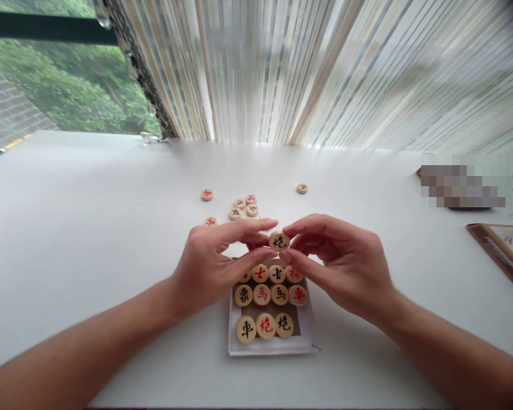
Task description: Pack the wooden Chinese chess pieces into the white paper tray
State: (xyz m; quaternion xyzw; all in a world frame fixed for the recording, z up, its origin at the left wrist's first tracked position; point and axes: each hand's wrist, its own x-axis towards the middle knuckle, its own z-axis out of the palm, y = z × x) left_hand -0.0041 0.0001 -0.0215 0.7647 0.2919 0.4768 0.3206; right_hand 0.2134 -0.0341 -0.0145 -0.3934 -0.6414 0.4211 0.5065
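Observation:
A round wooden Chinese chess piece (pixel 279 242) with a black character is held up between my two hands, its face toward me. My left hand (pixel 222 250) pinches it from the left with thumb and index finger. From the right, the thumb and index finger of my right hand (pixel 342 262) grip the same piece. Just below the hands is a shallow white box (pixel 273 347). Rows of red and black pieces lie in it, face up, among them a red piece (pixel 265 326) in the nearest row. My hands partly cover the box's far row.
Beyond my hands, several loose pieces lie on the white table (pixel 111 228), including a red one (pixel 207 195) and a black one at right (pixel 302 188). A brown printed board or box (pixel 496 250) lies at the right edge. A striped curtain (pixel 256 68) hangs behind.

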